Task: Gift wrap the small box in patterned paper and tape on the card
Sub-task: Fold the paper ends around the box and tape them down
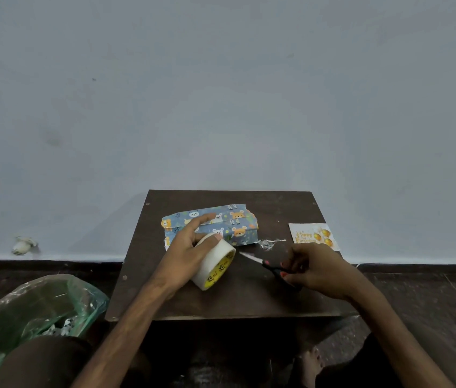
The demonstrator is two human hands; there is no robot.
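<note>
Left hand (184, 247): gripping tape roll (217, 266), forefinger pinning box (242, 233).
Right hand (319, 271): gripping scissors (274, 268).
Risk: paper (238, 217) springs open if I lift.

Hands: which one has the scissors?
The right hand, its fingers gripping the black scissors; the left hand holds the white tape roll instead.

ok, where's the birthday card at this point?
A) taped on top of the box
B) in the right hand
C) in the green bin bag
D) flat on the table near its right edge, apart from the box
D: the card lies flat near the right edge of the table, clear of the wrapped box. The right hand holds scissors, and the left hand grips the tape roll.
</note>
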